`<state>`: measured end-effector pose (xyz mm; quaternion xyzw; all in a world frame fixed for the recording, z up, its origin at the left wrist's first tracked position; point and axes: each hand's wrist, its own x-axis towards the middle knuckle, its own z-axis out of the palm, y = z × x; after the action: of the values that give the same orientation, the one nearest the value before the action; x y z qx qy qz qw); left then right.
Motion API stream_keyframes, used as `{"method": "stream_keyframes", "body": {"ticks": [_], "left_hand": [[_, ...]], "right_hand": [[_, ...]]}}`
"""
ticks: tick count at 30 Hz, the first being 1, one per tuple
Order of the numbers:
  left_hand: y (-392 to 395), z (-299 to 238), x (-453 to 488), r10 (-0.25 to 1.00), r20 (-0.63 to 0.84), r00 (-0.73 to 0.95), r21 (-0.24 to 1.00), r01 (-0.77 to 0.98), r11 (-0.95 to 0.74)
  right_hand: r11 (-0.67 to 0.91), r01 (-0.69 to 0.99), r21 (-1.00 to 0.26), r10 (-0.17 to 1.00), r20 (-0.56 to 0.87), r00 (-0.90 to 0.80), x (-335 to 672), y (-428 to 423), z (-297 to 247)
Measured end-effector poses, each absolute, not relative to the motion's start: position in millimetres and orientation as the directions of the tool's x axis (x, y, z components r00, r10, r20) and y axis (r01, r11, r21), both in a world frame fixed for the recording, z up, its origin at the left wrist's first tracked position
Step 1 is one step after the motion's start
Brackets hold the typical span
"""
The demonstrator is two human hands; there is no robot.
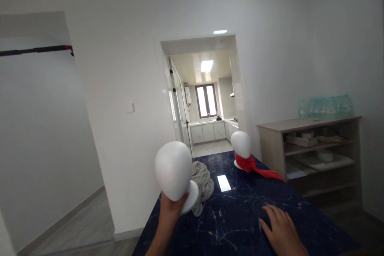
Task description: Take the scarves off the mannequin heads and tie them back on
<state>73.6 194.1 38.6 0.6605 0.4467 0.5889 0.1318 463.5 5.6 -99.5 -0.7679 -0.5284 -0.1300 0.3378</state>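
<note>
I see a big blue table (237, 224). 1 near white head (173, 168) is by its left edge; 1 far white head (241, 144) stands at the back. A gray cloth (204, 180) lies behind the near head's base, and a red scarf (249, 163) wraps the far head. The left hand (172, 205) curls around the near head's neck. The right hand (282, 227) is near the table, fingers a little spread.

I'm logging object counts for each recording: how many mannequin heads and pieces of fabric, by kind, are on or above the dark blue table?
White mannequin heads: 2
Red scarf: 1
Crumpled grey cloth: 1
Total: 4
</note>
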Motion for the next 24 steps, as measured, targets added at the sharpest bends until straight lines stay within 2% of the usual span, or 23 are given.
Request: {"method": "stream_keyframes", "body": {"ticks": [2, 6, 9, 20, 22, 24], "left_hand": [[169.3, 34.4, 126.2, 0.758, 0.652, -0.009, 0.725, 0.301, -0.62], [144.2, 9.3, 213.5, 0.819, 0.57, 0.058, 0.798, 0.197, -0.569], [144.7, -6.4, 241.6, 0.82, 0.567, 0.082, 0.807, 0.146, -0.573], [165.5, -37.2, 256.4, 0.829, 0.546, 0.12, 0.822, 0.113, -0.558], [165.4, -41.3, 248.0, 0.831, 0.525, 0.184, 0.818, 0.161, -0.552], [166.5, -43.9, 229.4, 0.84, 0.473, 0.265, 0.792, 0.289, -0.537]], "right_hand": [[-0.216, 0.9, -0.379, 0.725, 0.555, 0.408, 460.1, 1.3, -93.0], [-0.213, 0.908, -0.362, 0.731, 0.558, 0.393, 457.2, -5.2, -83.9], [-0.209, 0.912, -0.352, 0.726, 0.569, 0.386, 456.7, -6.2, -82.1], [-0.199, 0.92, -0.339, 0.71, 0.597, 0.373, 456.8, -4.8, -86.6], [-0.193, 0.923, -0.334, 0.705, 0.607, 0.367, 459.7, -3.5, -90.7], [-0.178, 0.926, -0.333, 0.7, 0.618, 0.357, 462.5, -1.1, -95.5]]}}
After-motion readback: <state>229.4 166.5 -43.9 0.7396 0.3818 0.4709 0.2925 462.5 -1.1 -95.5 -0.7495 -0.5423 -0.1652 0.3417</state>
